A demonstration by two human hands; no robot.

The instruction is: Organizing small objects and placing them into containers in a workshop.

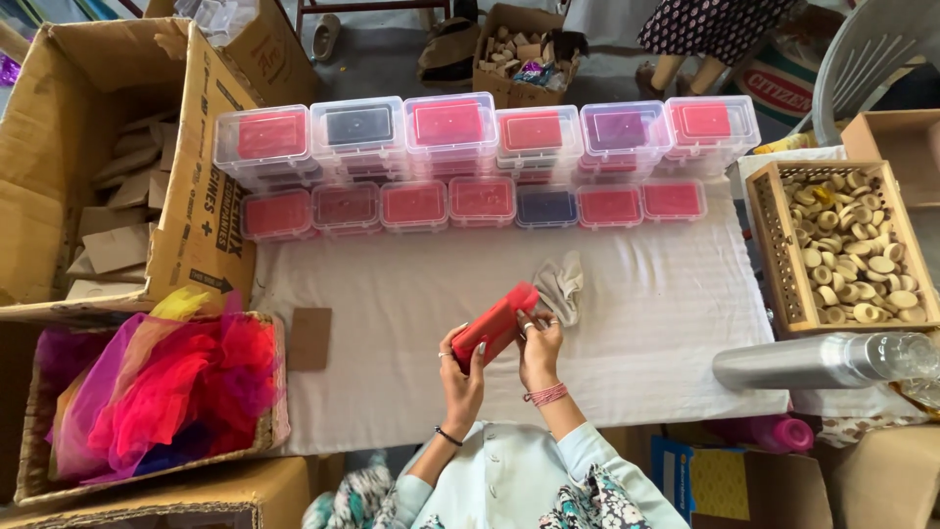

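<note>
While I pinch the red pouch [495,323] between my left hand [460,377] and right hand [538,348] above the table [636,323], it could slip, because only my fingertips grip it. Farther away stand clear boxes [450,132] in rows.

Both forearms are raised from the body and bent at the elbows, the wrists drawn close together. The left hand [462,364] is closed, its fingers curled in a grip. The right hand [540,343] is likewise closed, its fingers bent inward.
</note>
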